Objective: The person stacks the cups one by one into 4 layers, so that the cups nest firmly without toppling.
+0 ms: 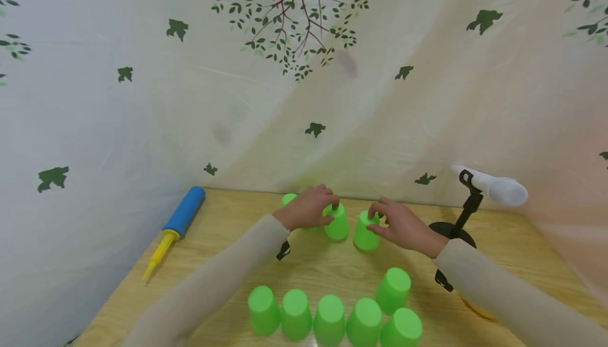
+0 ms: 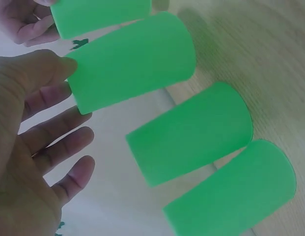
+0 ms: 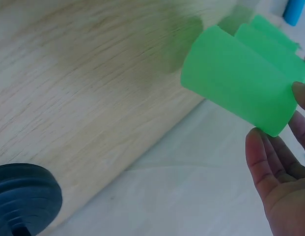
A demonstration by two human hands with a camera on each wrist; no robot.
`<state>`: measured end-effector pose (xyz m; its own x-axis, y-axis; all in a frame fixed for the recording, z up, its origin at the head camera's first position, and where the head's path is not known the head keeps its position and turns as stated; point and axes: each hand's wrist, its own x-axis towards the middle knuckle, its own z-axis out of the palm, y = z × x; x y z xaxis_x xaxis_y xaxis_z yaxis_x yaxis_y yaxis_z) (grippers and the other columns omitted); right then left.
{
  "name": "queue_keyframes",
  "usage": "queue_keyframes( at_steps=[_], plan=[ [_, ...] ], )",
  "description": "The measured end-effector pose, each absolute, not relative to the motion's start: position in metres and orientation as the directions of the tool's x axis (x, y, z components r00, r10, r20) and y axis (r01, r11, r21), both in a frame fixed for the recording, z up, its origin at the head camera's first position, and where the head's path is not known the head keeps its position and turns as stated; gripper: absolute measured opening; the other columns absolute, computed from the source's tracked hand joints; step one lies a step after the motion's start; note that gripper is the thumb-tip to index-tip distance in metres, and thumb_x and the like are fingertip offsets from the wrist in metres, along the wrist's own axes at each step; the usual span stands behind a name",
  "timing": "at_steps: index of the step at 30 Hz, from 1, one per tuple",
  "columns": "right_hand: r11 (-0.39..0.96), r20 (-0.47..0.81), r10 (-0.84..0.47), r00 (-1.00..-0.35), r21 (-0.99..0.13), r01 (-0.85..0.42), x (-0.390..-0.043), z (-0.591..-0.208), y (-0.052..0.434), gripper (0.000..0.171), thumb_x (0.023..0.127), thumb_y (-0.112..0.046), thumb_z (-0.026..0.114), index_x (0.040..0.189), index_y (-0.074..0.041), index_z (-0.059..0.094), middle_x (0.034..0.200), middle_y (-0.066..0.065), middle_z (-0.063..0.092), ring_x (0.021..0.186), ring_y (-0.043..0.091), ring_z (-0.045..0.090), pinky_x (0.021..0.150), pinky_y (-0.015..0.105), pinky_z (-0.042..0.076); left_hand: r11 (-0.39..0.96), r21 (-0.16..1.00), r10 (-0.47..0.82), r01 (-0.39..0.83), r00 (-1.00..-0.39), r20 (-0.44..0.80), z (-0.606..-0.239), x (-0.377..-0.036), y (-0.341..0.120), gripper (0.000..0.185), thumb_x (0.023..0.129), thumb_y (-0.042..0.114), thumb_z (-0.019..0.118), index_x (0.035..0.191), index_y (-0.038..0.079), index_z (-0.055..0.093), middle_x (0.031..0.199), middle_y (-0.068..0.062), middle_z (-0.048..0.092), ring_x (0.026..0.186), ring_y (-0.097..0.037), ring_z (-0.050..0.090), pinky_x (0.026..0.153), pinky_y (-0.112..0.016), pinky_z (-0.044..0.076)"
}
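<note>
Left grip [image 1: 309, 209]: the hand sits over the top of an upturned green cup [image 1: 336, 223] at the back of the counter [image 1: 228, 262], thumb and fingers curled round its upper part; the left wrist view shows the thumb [image 2: 49, 69] against that cup's wall while the other fingers lie loosely spread beside it. Right grip [image 1: 404, 225]: the fingertips pinch the top of a second green cup [image 1: 364, 233], which stands upside down just beside the first, the two cups close but apart. Behind the left hand another green cup [image 1: 288, 199] peeks out, mostly hidden. Nearer the person, a row of five inverted green cups [image 1: 330, 319] stands side by side, with a sixth cup [image 1: 393, 289] set just behind its right end. Further out, a blue and yellow hand pump [image 1: 176, 228] lies at the counter's left edge, and a black stand [image 1: 458, 228] carrying a white device [image 1: 496, 188] stands to the right. A pale sheet printed with leaves [image 1: 304, 73] hangs behind.
</note>
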<state>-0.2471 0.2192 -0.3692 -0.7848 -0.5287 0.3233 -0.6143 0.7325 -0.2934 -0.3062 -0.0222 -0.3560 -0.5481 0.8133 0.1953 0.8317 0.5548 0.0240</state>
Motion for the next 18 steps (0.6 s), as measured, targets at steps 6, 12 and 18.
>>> queue_keyframes(
  at_steps=[6, 12, 18],
  plan=[
    [0.742, 0.287, -0.508, -0.812, -0.333, -0.582, -0.263, -0.380, 0.221, 0.017, 0.077, -0.024, 0.065, 0.088, -0.016, 0.055, 0.087, -0.003, 0.051, 0.075, 0.010, 0.049, 0.063, 0.028, 0.043, 0.610, 0.011, 0.783, 0.793, -0.604, 0.150, -0.359, -0.316, -0.014, 0.017, 0.078, 0.028, 0.061, 0.091, 0.018, 0.057, 0.093, 0.005, 0.054, 0.086, -0.013, 0.043, 0.073, -0.033, 0.036],
    [0.760, 0.283, -0.465, -0.839, -0.359, -0.542, -0.278, -0.387, 0.218, 0.018, 0.078, -0.022, 0.064, 0.091, -0.012, 0.056, 0.089, -0.001, 0.053, 0.081, 0.017, 0.052, 0.066, 0.031, 0.043, 0.654, 0.022, 0.749, 0.756, -0.652, 0.118, -0.365, -0.325, -0.009, 0.018, 0.079, 0.029, 0.061, 0.093, 0.019, 0.056, 0.095, 0.006, 0.054, 0.088, -0.013, 0.042, 0.076, -0.037, 0.035],
    [0.762, 0.286, -0.441, -0.851, -0.381, -0.523, -0.290, -0.385, 0.214, 0.019, 0.077, -0.018, 0.065, 0.091, -0.008, 0.056, 0.090, 0.004, 0.055, 0.084, 0.023, 0.053, 0.070, 0.035, 0.043, 0.680, 0.016, 0.727, 0.733, -0.677, 0.118, -0.372, -0.331, -0.006, 0.017, 0.080, 0.031, 0.059, 0.093, 0.021, 0.055, 0.095, 0.007, 0.054, 0.088, -0.013, 0.042, 0.075, -0.037, 0.034]
  ],
)
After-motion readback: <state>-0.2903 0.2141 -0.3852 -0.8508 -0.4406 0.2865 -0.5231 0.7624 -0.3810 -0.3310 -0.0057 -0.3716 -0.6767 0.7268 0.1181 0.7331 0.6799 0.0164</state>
